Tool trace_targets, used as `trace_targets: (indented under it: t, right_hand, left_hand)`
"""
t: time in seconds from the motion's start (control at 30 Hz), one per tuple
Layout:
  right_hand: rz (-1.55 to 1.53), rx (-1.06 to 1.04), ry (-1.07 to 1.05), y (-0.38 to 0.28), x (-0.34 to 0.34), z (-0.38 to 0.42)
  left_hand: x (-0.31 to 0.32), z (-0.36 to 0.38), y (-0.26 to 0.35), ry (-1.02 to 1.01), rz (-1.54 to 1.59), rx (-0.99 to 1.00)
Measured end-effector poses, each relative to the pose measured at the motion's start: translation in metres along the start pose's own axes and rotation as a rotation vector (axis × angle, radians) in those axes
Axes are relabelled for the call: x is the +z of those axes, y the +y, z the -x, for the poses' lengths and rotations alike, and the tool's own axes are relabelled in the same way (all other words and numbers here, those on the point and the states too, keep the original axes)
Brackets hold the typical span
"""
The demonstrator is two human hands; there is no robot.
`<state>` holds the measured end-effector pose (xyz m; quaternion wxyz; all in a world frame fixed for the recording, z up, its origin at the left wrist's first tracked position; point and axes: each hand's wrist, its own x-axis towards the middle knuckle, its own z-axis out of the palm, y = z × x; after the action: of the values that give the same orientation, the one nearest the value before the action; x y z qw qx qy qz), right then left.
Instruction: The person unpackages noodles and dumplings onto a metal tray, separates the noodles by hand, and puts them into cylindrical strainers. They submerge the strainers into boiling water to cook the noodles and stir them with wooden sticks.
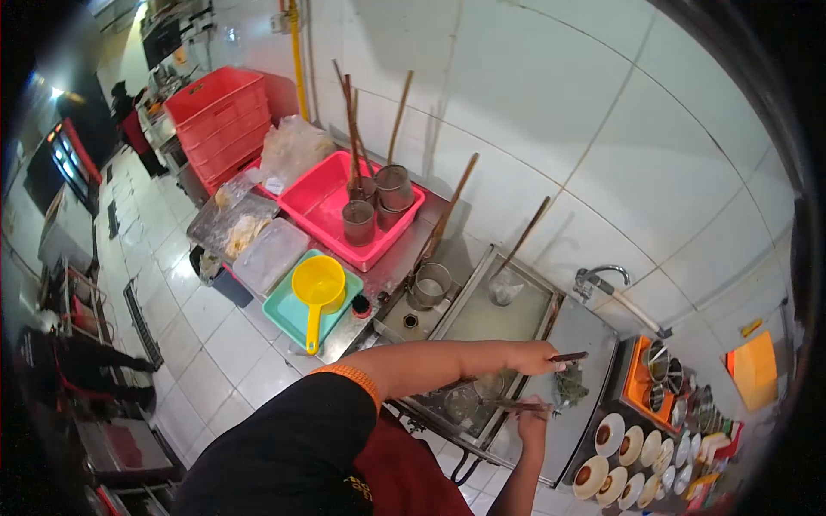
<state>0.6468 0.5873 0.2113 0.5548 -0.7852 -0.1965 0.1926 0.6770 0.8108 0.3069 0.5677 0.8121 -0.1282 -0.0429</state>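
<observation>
My left hand (538, 358) is closed round a dark wooden handle (570, 356) above the steel cooker. Below it, my right hand (532, 414) grips the wooden handle (508, 403) of a wire-mesh strainer (462, 402), which sits low in the cooker's near well. What joins the far end of the left handle is hidden by my forearm. Another round basket (490, 383) shows partly under that arm. Dark green leafy stuff (570, 387) lies beside both hands over the steel top (578, 335).
A long-handled strainer (506, 287) stands in the cloudy water of the cooker (496, 322). Left are a pink basin (297, 199) with several strainers and a yellow dipper (317, 284) on a green tray (275, 320). Right, several bowls (609, 434) stand beside an orange tray (638, 370).
</observation>
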Motion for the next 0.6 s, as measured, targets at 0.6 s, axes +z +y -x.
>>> trace_targets:
  t: [0.6]
  right_hand:
    - [0.246,-0.42,0.461,-0.348,0.02,0.14]
  left_hand:
    - [-0.32,0.496,0.041,1.141,0.121,-0.046]
